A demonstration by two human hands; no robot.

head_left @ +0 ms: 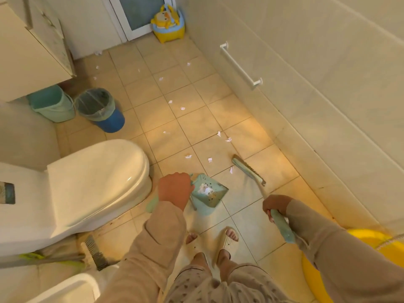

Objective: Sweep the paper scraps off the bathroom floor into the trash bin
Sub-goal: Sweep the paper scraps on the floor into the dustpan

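My left hand (176, 189) grips the handle of a pale green dustpan (207, 194) that rests on the tiled floor with a few white scraps inside. My right hand (275, 205) holds the green handle of a broom (248, 169), whose head touches the floor to the right of the dustpan. One paper scrap (231, 170) lies just left of the bristles. Several more paper scraps (182, 108) are scattered over the tiles toward the door. The trash bin (109, 121), blue with a clear liner, stands at the left beyond the toilet.
A white toilet (98, 182) fills the left side. A green bucket (52, 106) sits beside the trash bin under a cabinet. A yellow child's potty (168, 25) stands by the far door. A yellow basin (371, 239) is at my right, a second brush (96, 254) at lower left.
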